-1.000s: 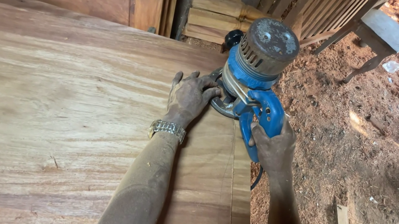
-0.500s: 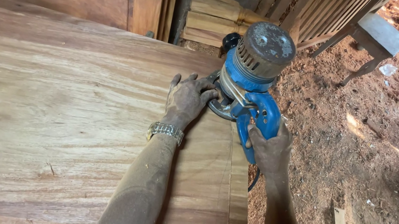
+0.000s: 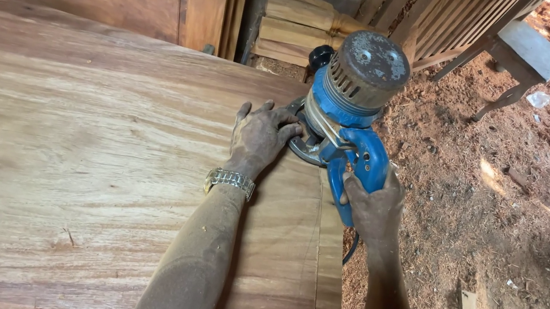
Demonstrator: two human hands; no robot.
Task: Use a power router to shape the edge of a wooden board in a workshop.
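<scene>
The right hand [image 3: 372, 209] is closed around the blue rear handle of the router [image 3: 344, 106], arm extended forward. The left hand [image 3: 259, 137] lies flat, fingers spread, on the wooden panel [image 3: 64, 155], fingertips touching the router's metal base; a metal wristwatch [image 3: 229, 181] sits on that wrist. The router stands upright near the panel's right edge. Beyond it lie stacked turned wooden legs [image 3: 298, 23]; a small stool [image 3: 514, 57] stands on the sawdust-covered floor [image 3: 505, 218].
</scene>
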